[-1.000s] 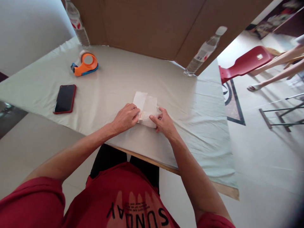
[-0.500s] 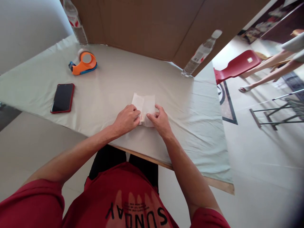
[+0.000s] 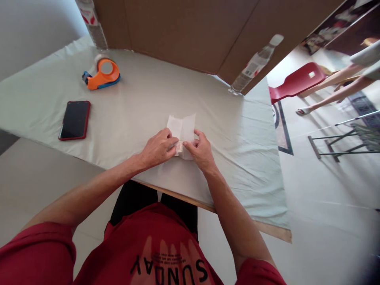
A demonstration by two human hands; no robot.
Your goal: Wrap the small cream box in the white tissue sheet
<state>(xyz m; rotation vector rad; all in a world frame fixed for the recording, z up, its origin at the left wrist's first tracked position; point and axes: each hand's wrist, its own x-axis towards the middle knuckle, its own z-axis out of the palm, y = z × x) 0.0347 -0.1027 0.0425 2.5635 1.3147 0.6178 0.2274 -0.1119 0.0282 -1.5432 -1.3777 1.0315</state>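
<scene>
Centrally: one creased white paper (image 3: 188, 127) on the counter (image 3: 142, 103), long axis away from the body, between both hands. Left hand (image 3: 158, 146): fingers pinching a small pale piece (image 3: 180, 147) over it. Right hand (image 3: 202, 149): gripping its right edge. Well apart, unobstructing: tape dispenser (image 3: 96, 82), phone (image 3: 75, 120), two bottles (image 3: 252, 68).

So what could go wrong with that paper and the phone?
The creased white paper sheet might tear if the left hand and right hand, both touching it, pull apart. The black rectangular phone in a red case lies near the edge of the pale, cloth-covered table, so a bump could knock it off.
</scene>
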